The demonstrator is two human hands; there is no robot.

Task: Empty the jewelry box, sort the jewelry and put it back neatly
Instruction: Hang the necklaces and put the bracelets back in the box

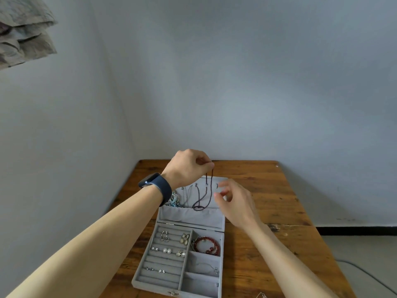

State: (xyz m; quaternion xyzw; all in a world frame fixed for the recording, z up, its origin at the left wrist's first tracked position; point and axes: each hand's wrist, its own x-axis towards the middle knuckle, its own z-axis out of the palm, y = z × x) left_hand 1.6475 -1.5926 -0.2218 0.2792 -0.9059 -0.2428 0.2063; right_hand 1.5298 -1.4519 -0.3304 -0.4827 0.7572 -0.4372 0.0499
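Observation:
A grey velvet jewelry box [184,280] lies open on the wooden table, its lid [193,216] raised toward the wall. My left hand [187,166], a dark watch on its wrist, pinches the top of a dark beaded necklace [207,196] that hangs down in front of the lid, its lower loop at the lid pocket. My right hand [234,201] hovers just right of the necklace, fingers spread and empty. Several earrings [166,250] sit in the ring rolls at the left. A red bead bracelet [207,245] fills the upper right compartment, and a thin chain [211,268] lies in the one below.
Blue and silver jewelry [175,200] hangs at the lid's left, with thin chains beside it. The wooden table [268,211] stands against a white wall in a corner. A small metal piece [261,295] lies at the table's near edge. A cable [365,274] runs across the floor at right.

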